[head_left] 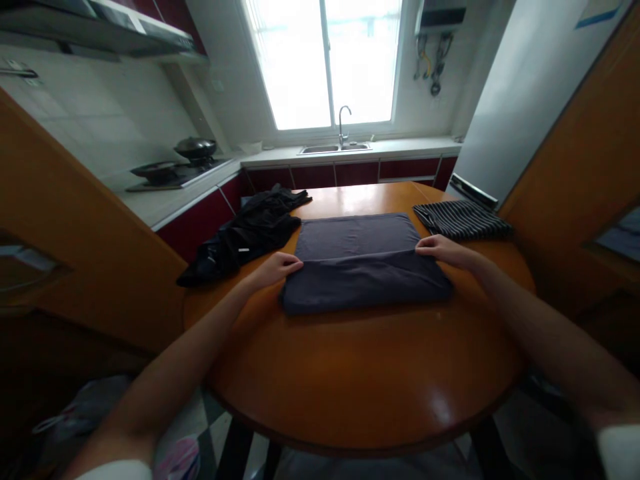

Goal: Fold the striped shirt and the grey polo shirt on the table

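A dark grey piece of cloth (367, 283) lies partly folded on the wooden table, its near part doubled over toward the far part. My left hand (279, 268) pinches the left end of the folded edge. At the right end of that same edge, my right hand (444, 249) has its fingers closed on the fabric. The edge runs fairly straight between both hands. What kind of garment or sheet the cloth is, I cannot tell.
A crumpled black garment (255, 227) lies on the table's left side. To the right rests a folded black-and-white striped cloth (463, 219). The round table edge (370, 450) curves near me. Behind are a sink (320, 149), a stove (185, 175) and a fridge (525, 87).
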`<control>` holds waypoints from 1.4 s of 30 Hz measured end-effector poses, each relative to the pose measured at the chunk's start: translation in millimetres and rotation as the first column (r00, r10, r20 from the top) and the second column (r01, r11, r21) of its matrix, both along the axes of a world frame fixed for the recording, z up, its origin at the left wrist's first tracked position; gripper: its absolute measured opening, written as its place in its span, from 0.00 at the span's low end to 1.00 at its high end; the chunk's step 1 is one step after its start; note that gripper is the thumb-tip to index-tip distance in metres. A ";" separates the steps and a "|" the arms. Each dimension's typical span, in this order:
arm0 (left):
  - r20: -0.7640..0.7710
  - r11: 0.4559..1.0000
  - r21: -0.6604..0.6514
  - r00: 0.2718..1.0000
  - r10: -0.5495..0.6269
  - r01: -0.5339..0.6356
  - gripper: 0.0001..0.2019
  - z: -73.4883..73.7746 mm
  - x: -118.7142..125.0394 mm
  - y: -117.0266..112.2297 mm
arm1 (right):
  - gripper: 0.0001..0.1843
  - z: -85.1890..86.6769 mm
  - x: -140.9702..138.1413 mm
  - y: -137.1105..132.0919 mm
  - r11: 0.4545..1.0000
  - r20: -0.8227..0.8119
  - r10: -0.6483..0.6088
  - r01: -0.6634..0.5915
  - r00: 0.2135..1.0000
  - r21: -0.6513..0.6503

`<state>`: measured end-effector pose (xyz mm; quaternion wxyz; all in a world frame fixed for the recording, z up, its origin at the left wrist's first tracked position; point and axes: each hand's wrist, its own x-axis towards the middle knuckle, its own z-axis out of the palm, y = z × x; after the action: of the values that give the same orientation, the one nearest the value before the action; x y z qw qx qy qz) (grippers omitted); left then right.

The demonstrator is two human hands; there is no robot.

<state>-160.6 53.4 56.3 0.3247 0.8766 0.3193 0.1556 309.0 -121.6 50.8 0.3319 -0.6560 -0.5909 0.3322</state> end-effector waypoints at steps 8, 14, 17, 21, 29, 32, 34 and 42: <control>0.033 0.996 0.045 0.997 0.074 -0.075 0.24 -28.0 16.1 46.0 | 0.17 -15.6 10.2 50.0 0.995 0.129 -0.085 0.092 0.988 -0.048; 0.104 0.979 0.104 0.981 0.162 -0.173 0.22 -39.5 19.4 46.3 | 0.16 -27.4 17.0 51.8 0.996 0.156 -0.079 0.071 0.985 0.057; 0.104 0.960 0.154 0.970 0.220 -0.234 0.21 -47.0 22.4 47.7 | 0.15 -35.7 19.1 55.7 0.984 0.178 -0.144 0.122 0.973 0.131; 0.059 0.927 0.254 0.961 0.269 -0.275 0.19 -50.7 23.7 50.7 | 0.12 -37.5 19.3 56.9 0.976 0.297 -0.207 0.176 0.932 0.130; -0.087 0.867 0.498 0.996 0.030 0.017 0.28 -18.3 76.5 -6.6 | 0.25 -6.7 -70.5 40.4 0.909 0.532 -0.331 0.112 0.780 0.401; -0.223 0.847 0.506 0.973 -0.054 0.163 0.27 -29.0 122.7 -45.6 | 0.29 -22.2 -130.4 40.3 0.942 0.606 -0.126 -0.097 0.785 0.322; -0.267 0.840 0.504 0.961 -0.067 0.199 0.28 -42.9 143.4 -60.0 | 0.31 -37.7 -152.2 40.7 0.964 0.644 -0.025 -0.153 0.765 0.219; -0.309 0.874 0.478 0.948 0.071 0.090 0.33 -61.8 116.4 -45.7 | 0.42 -56.8 -89.1 27.9 0.995 0.680 -0.082 0.102 0.728 0.010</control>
<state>-44.3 7.7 -5.4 0.0395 0.9449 0.3132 0.0864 219.8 -93.7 -6.0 0.1002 -0.7650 -0.6333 0.0610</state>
